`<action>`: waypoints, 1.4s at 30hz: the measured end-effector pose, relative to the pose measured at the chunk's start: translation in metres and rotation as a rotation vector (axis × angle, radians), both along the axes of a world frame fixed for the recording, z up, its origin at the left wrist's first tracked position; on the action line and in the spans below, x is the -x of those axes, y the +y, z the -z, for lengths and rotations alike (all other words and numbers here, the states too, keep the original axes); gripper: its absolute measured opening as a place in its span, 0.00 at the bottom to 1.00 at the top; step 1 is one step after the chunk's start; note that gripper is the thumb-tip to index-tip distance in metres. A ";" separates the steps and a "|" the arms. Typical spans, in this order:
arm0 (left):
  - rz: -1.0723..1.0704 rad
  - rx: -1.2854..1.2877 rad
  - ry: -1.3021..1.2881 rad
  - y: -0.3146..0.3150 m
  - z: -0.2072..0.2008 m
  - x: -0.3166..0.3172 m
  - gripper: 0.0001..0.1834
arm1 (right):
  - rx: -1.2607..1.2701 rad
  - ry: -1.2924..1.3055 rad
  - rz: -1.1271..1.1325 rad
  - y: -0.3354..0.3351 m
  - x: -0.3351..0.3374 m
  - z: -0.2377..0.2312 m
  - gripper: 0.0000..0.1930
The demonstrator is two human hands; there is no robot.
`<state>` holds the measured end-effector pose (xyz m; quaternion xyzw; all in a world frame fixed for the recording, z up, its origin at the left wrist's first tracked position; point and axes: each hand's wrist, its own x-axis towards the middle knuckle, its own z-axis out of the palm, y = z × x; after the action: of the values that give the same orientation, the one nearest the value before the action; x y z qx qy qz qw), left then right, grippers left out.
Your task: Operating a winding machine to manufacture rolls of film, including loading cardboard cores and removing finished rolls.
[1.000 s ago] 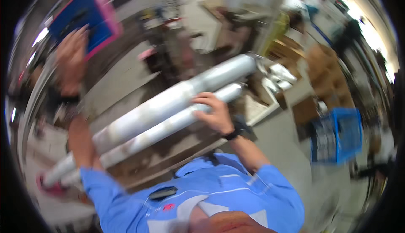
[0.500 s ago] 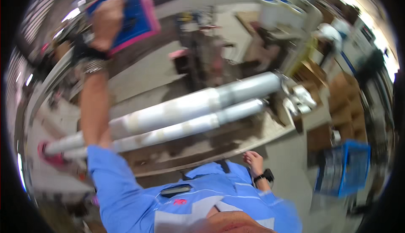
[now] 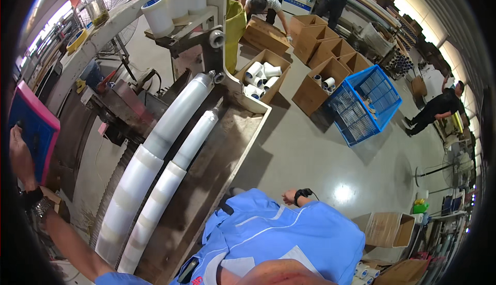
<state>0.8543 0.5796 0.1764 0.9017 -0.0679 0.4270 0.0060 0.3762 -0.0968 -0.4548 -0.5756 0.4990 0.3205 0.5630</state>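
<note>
At the far left edge, my left hand (image 3: 21, 158) reaches to a blue panel (image 3: 32, 125) with a pink border. Its fingers are closed at a small black knob (image 3: 19, 124) on the panel; the picture's dark rim hides part of the hand. Beside my body, my right hand (image 3: 290, 197) hangs with fingers curled and nothing visible in them. Between my left arm and my body run two long rollers, a thicker white one (image 3: 132, 194) and a thinner white one (image 3: 155, 202), each with a greyer far end. They lie above a brown-stained trough (image 3: 206, 181).
White tape rolls (image 3: 157, 16) stand on the machine's frame. Beyond the trough are a carton of white rolls (image 3: 268, 60), several open cartons (image 3: 320, 42) and a blue crate (image 3: 369, 104). One person (image 3: 266, 1) bends over a carton; another person (image 3: 444, 104) stands at right.
My view has swung to the right, so the rollers now slant steeply and more cartons and people show. My left hand stays at the blue panel; my right hand still hangs beside my body.
</note>
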 end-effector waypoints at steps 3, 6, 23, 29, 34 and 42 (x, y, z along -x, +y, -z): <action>0.004 0.038 0.026 -0.005 0.012 0.022 0.20 | 0.062 0.055 -0.042 0.003 0.003 -0.031 0.13; 0.013 0.017 0.060 -0.025 0.026 0.053 0.20 | 0.027 0.057 -0.109 0.007 0.004 -0.034 0.17; -0.187 -0.430 0.005 -0.060 0.055 0.086 0.22 | -0.030 -0.046 -0.139 -0.011 -0.037 -0.018 0.15; -0.175 -0.424 0.006 -0.059 0.057 0.089 0.23 | -0.040 -0.041 -0.108 -0.014 -0.031 -0.025 0.17; -0.161 -0.402 -0.026 -0.062 0.059 0.086 0.24 | -0.004 -0.034 -0.112 -0.016 -0.023 -0.036 0.17; -0.038 -0.143 0.232 -0.072 0.051 0.109 0.23 | -0.060 -0.083 -0.145 -0.032 -0.031 -0.033 0.11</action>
<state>0.7449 0.5074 0.1251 0.9443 -0.0799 0.3139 -0.0585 0.4074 -0.1290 -0.4222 -0.6060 0.4222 0.3511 0.5756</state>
